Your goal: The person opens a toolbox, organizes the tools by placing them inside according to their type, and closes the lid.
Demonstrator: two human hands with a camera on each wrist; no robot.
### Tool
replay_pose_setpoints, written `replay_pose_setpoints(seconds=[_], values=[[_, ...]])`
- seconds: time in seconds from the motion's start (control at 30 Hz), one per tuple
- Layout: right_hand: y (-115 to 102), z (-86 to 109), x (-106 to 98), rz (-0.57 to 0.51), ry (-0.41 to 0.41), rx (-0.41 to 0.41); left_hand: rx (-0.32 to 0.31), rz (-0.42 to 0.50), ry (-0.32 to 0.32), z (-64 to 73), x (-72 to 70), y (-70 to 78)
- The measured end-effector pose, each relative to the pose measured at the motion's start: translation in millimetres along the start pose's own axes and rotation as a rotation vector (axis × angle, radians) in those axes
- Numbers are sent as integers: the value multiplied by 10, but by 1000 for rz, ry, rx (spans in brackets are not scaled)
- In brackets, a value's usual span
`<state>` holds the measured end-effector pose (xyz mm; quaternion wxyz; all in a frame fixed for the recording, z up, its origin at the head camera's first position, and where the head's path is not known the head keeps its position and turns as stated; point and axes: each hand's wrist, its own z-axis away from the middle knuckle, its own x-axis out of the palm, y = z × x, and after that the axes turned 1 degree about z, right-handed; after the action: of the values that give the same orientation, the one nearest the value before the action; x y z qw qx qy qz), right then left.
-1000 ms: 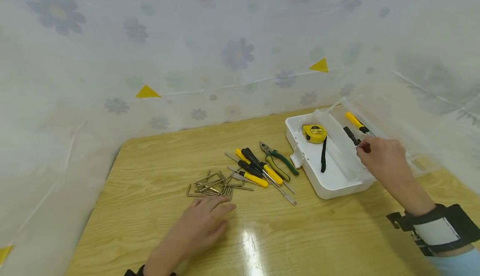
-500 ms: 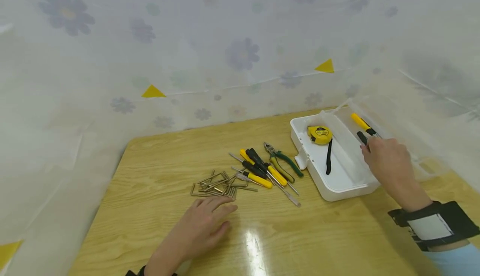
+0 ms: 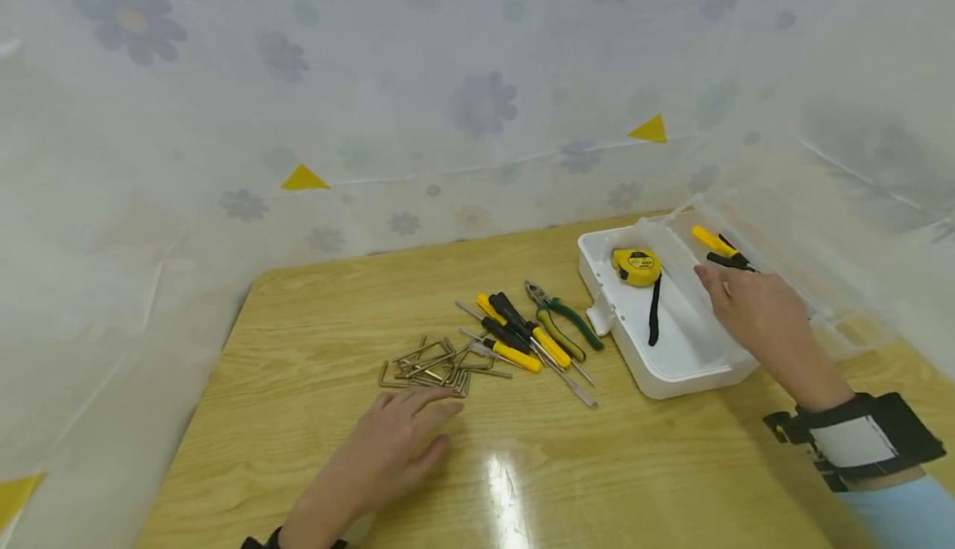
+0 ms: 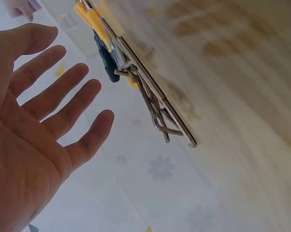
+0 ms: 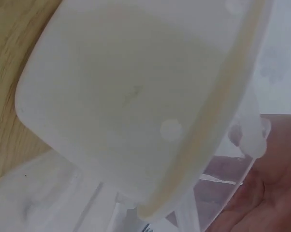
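My left hand lies by the near edge of a heap of L-shaped hex keys; its fingers are spread and hold nothing, as the palm in the left wrist view confirms. Over the right part of a white toolbox is my right hand, thumb apart from the fingers and no tool between them. Just beyond its fingertips, a yellow-handled tool and a black-handled one lie together in the box, their shafts partly hidden. The right wrist view shows mostly the box's white wall.
Several yellow and black screwdrivers lie right of the hex keys, with green-handled pliers beside them. A yellow tape measure with a black strap sits in the box's left part. The clear lid stands open on the right.
My right hand has put the black-handled tool down beside the yellow-handled one in the box and let go, drawing back slightly. My left hand has barely moved.
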<state>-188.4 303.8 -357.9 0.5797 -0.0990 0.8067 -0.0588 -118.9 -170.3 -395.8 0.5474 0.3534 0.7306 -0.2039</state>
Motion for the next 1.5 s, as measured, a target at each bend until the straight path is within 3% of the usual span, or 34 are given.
replay_pose_setpoints(seconds=[0.1, 0.17, 0.27, 0.37, 0.5, 0.63, 0.77, 0.87, 1.2, 1.5], values=[[-83, 21, 7, -6, 61, 1, -21, -9, 22, 48, -5, -20], [-206, 49, 25, -28, 151, -33, -38, -25, 37, 86, -17, -47], [-466, 89, 111, -62, 326, -203, -79, -38, 56, 156, -58, -103], [-776, 150, 265, -108, 393, -418, -139, -43, 65, 244, -118, -167], [-1165, 263, 483, -128, 220, -557, -205, -33, 59, 359, -197, -226], [-1412, 307, 670, -101, 10, -604, -240, -24, 40, 450, -238, -258], [-1553, 268, 797, -76, -102, -662, -271, -17, 37, 526, -264, -283], [-1600, 253, 851, -53, -147, -690, -292, -9, 45, 578, -282, -285], [-1629, 189, 814, -88, -316, -595, -295, -29, 101, 678, -331, -291], [-1605, 241, 832, -126, -332, -608, -300, -39, 104, 733, -372, -294]])
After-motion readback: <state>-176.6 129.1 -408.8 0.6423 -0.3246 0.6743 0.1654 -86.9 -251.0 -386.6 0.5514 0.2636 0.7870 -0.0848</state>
